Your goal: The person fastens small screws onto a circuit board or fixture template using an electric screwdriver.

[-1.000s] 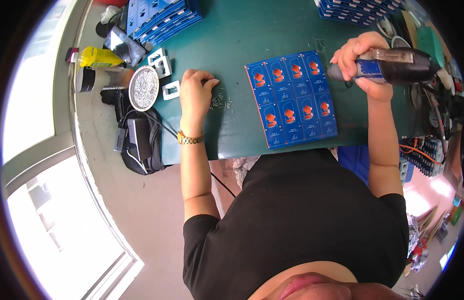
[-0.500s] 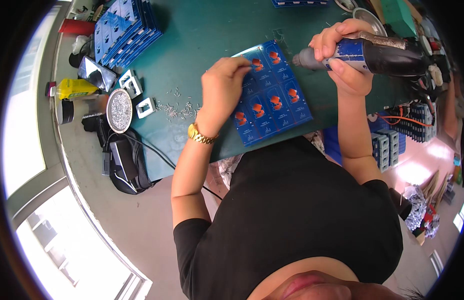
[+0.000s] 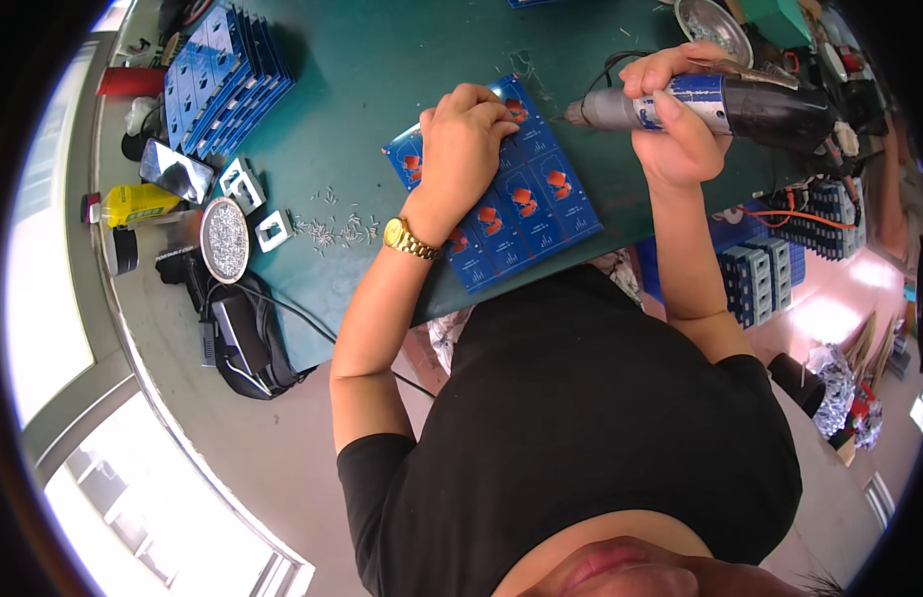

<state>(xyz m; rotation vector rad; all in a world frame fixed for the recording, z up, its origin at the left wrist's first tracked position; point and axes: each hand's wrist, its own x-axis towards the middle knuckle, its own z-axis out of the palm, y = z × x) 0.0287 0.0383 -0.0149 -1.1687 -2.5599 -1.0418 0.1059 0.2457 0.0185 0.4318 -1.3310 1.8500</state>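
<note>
Okay so, in the head view we've got a blue printed panel [image 3: 526, 204] around 1 o'clock from centre, on the green table [image 3: 382, 90]. Our left hand [image 3: 463, 141] is over it at 12, fingers bunched near its far edge; we can't tell if they're pinching anything. At 2, our right hand [image 3: 680, 149] is wrapped around a blue-and-black power tool [image 3: 775, 109], nose near the panel. Loose silvery screws [image 3: 347, 233] lie at 10.

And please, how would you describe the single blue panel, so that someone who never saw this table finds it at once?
Find the green table, then its edge nearest the black shirt. There, partly under the left hand, lies a flat blue panel. Unlike the stack of blue panels at upper left, it lies singly and shows orange pictures.
</note>
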